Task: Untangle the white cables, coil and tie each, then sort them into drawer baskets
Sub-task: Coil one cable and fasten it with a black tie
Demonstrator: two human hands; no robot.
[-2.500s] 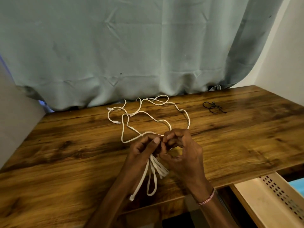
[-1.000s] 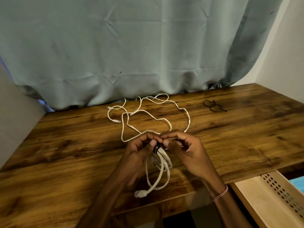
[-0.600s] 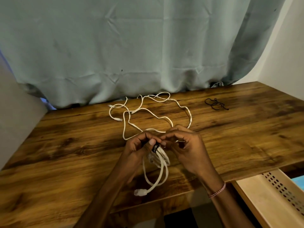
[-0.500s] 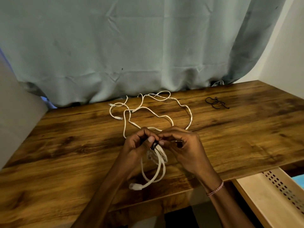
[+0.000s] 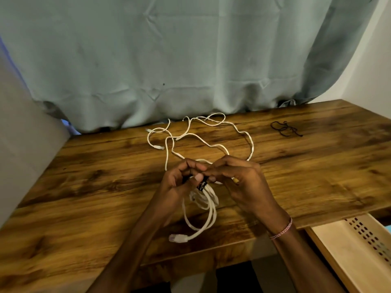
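Note:
A coiled white cable (image 5: 208, 205) hangs in loops over the wooden table (image 5: 95, 187), its plug end (image 5: 178, 238) lying near the front edge. My left hand (image 5: 179, 182) and my right hand (image 5: 243, 182) meet at the top of the coil, fingertips pinching a small black tie (image 5: 201, 185) wrapped round the bundle. Behind my hands, a tangle of loose white cable (image 5: 198, 138) sprawls toward the curtain.
Several black ties (image 5: 284, 129) lie at the back right of the table. A pale drawer basket with a perforated wall (image 5: 359, 250) stands open at the lower right. A grey-green curtain (image 5: 190, 60) hangs behind; a grey wall panel (image 5: 21, 144) bounds the left.
The hanging cable strands have been gathered into a tighter coil with a black tie now at its top. Both hands stay together there, shifting only slightly.

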